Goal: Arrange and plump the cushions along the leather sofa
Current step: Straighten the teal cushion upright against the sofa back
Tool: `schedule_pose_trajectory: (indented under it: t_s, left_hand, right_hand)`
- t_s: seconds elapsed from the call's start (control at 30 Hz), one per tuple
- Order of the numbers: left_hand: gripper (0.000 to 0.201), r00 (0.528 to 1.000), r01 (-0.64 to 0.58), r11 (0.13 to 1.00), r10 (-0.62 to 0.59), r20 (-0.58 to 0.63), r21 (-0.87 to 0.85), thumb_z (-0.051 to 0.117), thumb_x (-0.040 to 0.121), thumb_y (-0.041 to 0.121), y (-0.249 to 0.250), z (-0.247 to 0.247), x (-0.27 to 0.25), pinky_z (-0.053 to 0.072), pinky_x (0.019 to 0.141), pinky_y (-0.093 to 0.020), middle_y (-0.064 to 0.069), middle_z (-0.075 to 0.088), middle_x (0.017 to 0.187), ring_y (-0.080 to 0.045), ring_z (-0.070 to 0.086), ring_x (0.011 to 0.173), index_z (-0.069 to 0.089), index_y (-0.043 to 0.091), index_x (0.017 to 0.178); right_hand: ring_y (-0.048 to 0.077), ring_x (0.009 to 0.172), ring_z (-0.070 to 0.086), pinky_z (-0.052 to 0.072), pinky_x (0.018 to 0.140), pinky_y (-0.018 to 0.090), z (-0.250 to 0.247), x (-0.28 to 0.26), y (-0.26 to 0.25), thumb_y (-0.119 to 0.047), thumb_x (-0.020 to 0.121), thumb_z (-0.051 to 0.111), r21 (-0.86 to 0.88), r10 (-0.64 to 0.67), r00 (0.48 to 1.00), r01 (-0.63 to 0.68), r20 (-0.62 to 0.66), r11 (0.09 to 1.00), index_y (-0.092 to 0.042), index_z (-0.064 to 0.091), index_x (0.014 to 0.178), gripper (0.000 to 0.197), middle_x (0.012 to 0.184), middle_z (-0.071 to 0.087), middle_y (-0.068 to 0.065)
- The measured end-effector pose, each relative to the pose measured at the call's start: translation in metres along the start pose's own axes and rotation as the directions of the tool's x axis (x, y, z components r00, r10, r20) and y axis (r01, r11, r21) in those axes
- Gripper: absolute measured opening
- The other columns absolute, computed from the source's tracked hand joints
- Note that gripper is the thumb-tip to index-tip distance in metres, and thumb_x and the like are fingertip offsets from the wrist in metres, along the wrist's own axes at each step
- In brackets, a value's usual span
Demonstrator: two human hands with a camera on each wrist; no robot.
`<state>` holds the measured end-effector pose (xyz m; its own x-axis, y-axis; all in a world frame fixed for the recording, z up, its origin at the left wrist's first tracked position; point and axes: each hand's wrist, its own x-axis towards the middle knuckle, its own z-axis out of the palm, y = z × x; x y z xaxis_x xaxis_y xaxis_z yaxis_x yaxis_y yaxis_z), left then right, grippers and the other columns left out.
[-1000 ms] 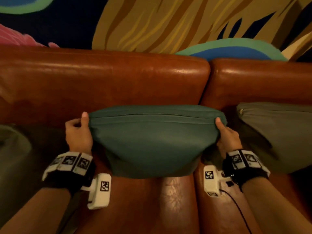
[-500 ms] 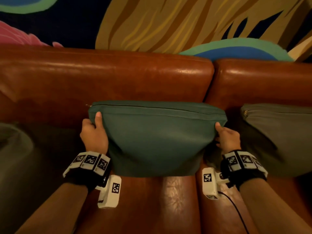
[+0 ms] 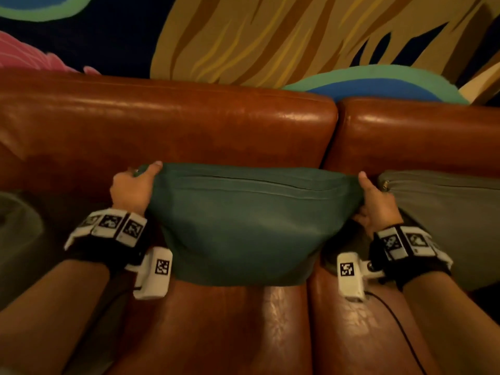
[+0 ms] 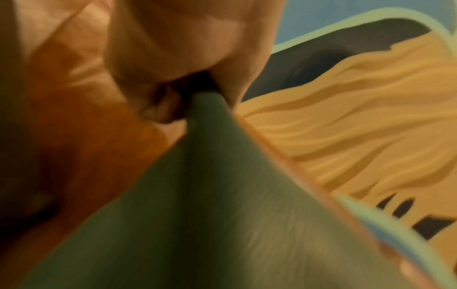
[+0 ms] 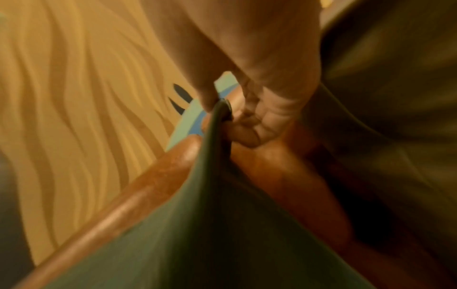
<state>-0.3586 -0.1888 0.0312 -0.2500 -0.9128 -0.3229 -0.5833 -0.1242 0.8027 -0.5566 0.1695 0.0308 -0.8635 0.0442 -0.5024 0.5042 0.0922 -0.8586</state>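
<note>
Against the sofa back point(image 3: 167, 125), teal cushion point(image 3: 238, 226) now pinched wider by both top corners.

A dark navy wall point(image 3: 121, 36) is painted with a mural point(image 3: 270, 41) of ochre and yellow streaks, a blue shape edged in green and a pink patch at left; warm, dim light is reflected as glossy highlights

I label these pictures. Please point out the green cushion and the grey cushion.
green cushion point(image 3: 238, 226): head view, middle of its front face.
grey cushion point(image 3: 446, 212): head view, its front face.
</note>
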Motion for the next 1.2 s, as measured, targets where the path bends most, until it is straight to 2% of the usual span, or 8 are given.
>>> schedule_pose_trajectory:
  t_s: [0.13,0.3,0.4,0.47,0.73,0.93,1.07,1.2]
  left_hand:
    - [0.048,0.996,-0.07,0.997,0.07,-0.047,0.017,0.075,0.078,0.043,0.01,0.001,0.019,0.054,0.087,-0.045,-0.019,0.069,0.11,-0.035,0.065,0.103,0.068,0.006,0.107]
    - [0.065,0.994,0.027,0.998,-0.033,-0.102,-0.056,0.067,0.081,0.056,-0.006,0.017,0.008,0.047,0.091,-0.041,-0.016,0.065,0.114,-0.031,0.061,0.108,0.063,0.001,0.115]
    - [0.074,0.982,0.19,0.811,-0.153,0.113,-0.553,0.066,0.073,0.069,-0.028,0.009,-0.011,0.05,0.087,-0.032,0.0,0.066,0.114,-0.02,0.063,0.109,0.059,0.015,0.123]
    - [0.037,0.989,0.133,0.779,-0.063,0.136,-0.612,0.059,0.088,0.048,-0.044,0.004,-0.034,0.051,0.083,-0.027,0.004,0.068,0.109,-0.017,0.064,0.11,0.064,0.022,0.114]
    - [0.037,0.923,-0.37,0.926,0.358,-0.14,-0.071,0.07,0.072,0.057,-0.06,-0.028,-0.048,0.054,0.075,-0.049,-0.013,0.069,0.08,-0.021,0.06,0.071,0.064,0.02,0.07]
    - [0.059,0.984,-0.172,0.979,0.176,-0.025,0.112,0.071,0.07,0.062,-0.073,-0.005,-0.036,0.055,0.082,-0.052,-0.02,0.07,0.087,-0.034,0.068,0.087,0.065,0.005,0.084]
    - [0.067,0.999,-0.006,0.985,0.001,-0.032,-0.175,0.049,0.079,0.074,-0.039,0.012,-0.037,0.044,0.101,-0.05,-0.005,0.057,0.118,-0.028,0.055,0.114,0.054,0.019,0.117]
    - [0.069,0.998,-0.043,0.998,0.045,-0.045,0.055,0.045,0.093,0.059,-0.014,0.013,-0.026,0.038,0.099,-0.043,-0.022,0.055,0.132,-0.039,0.05,0.122,0.054,-0.002,0.126]
  right_hand:
    - [0.02,0.062,0.057,0.049,0.047,0.027,0.001,0.003,-0.017,-0.033,0.095,0.062,-0.121,-0.126,0.992,0.122,-0.025,0.985,-0.01,0.059,0.082,0.027,0.079,0.06,0.009]
    - [0.038,0.093,0.069,0.054,0.091,0.055,0.001,0.013,0.005,-0.063,0.077,0.059,-0.242,-0.117,0.991,0.1,-0.058,0.965,-0.018,0.065,0.071,0.045,0.093,0.072,0.018]
    - [0.021,0.103,0.071,0.059,0.086,0.031,-0.007,-0.008,0.017,-0.04,0.098,0.053,0.139,0.003,0.998,-0.013,0.069,0.99,-0.014,0.069,0.109,0.033,0.109,0.074,0.008]
    - [0.01,0.091,0.073,0.059,0.076,0.02,-0.019,-0.025,0.033,-0.027,0.101,0.05,0.227,0.069,0.976,-0.116,0.206,0.967,-0.014,0.065,0.117,0.026,0.102,0.077,0.0]
    - [0.005,0.069,0.072,0.058,0.061,0.017,-0.039,-0.052,0.013,-0.012,0.082,0.074,0.049,-0.237,0.968,0.234,0.078,0.971,-0.011,0.07,0.089,0.008,0.072,0.076,-0.006]
    - [0.01,0.065,0.067,0.054,0.056,0.022,-0.013,-0.019,0.033,-0.019,0.084,0.077,-0.062,-0.012,1.0,0.013,0.018,0.998,0.0,0.069,0.098,0.025,0.1,0.073,0.018]
    - [0.023,0.11,0.062,0.051,0.081,0.038,-0.001,-0.016,0.015,-0.057,0.078,0.071,0.019,0.068,0.998,-0.068,0.017,0.998,-0.018,0.061,0.125,0.062,0.125,0.064,0.003]
    - [0.03,0.101,0.061,0.053,0.075,0.042,-0.001,-0.012,-0.005,-0.046,0.095,0.057,-0.095,0.035,0.999,-0.038,-0.035,0.995,-0.013,0.061,0.11,0.037,0.113,0.064,0.012]
